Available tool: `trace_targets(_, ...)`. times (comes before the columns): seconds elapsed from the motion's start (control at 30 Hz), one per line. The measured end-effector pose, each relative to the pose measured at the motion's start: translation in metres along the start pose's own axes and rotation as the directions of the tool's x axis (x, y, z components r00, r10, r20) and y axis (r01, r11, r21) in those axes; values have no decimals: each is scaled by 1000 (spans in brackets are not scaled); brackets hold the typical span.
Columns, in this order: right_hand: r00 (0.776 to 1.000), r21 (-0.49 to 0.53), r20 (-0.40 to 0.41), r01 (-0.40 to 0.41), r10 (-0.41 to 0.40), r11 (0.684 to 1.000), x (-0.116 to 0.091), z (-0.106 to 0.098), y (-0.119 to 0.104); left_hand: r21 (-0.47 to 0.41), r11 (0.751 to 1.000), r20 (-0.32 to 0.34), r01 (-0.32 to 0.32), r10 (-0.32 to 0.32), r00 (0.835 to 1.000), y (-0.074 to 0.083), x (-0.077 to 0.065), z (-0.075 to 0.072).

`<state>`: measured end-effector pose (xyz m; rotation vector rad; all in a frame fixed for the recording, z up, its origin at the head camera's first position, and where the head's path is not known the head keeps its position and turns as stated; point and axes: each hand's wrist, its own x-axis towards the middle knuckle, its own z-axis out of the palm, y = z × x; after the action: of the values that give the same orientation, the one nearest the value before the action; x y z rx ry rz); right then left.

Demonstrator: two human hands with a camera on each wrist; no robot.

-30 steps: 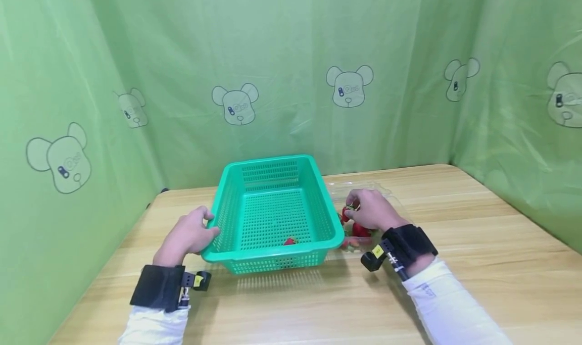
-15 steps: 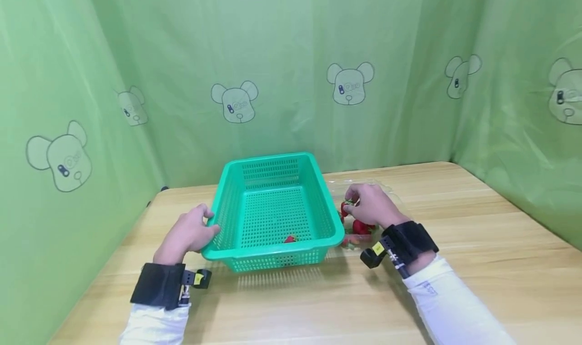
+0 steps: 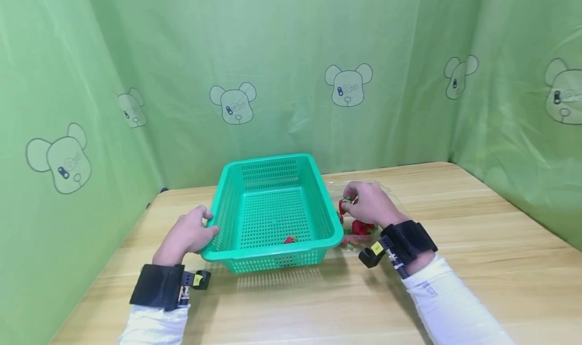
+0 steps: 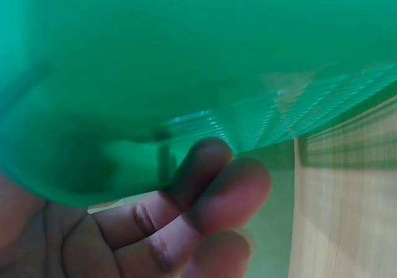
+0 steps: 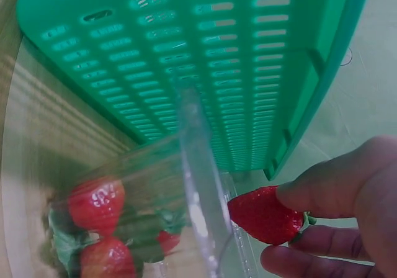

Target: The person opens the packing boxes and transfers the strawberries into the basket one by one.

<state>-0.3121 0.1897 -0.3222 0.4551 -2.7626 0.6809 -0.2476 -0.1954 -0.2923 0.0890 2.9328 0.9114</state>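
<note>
A green plastic basket [image 3: 273,254] stands mid-table, with one strawberry [image 3: 289,240] visible on its floor near the front wall. My left hand [image 3: 193,231] grips the basket's left rim; in the left wrist view its fingers [image 4: 229,194] curl under the edge. To the right of the basket, my right hand [image 3: 370,203] pinches a strawberry [image 5: 267,215] between thumb and fingers. That strawberry is at the edge of a clear plastic box [image 5: 201,191], where more strawberries [image 5: 99,203] with green leaves lie. In the head view the right hand partly hides the box.
The wooden table [image 3: 291,309] runs under everything. A green curtain [image 3: 291,133] printed with bear heads hangs behind and at both sides. The clear box sits close against the basket's right wall, seen in the right wrist view.
My right hand has shifted slightly left and up with the pinched strawberry, closer to the basket's right rim. The left hand and the basket stay in place.
</note>
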Motion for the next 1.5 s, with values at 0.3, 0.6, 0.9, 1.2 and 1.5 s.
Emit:
trace_targets(0.3,1000,6,-13,-1,1,1000,0,-1,-5,-8,1000,2,4,-4,1000,-1,0,0)
trace_targets(0.6,1000,23,-6,-24,24,999,-1,-5,-12,2,1000,-1,-1,1,1000,-2,1,0)
trace_targets(0.9,999,35,-1,-35,35,999,-4,-10,-16,3,1000,-2,-4,4,1000,0,0,0)
trace_targets(1.2,1000,55,-6,-27,28,998,-6,-15,-20,9,1000,-3,-8,8,1000,0,0,0)
trace_targets(1.5,1000,65,-17,-19,20,998,-7,-19,-23,18,1000,-4,-15,15,1000,2,-1,0)
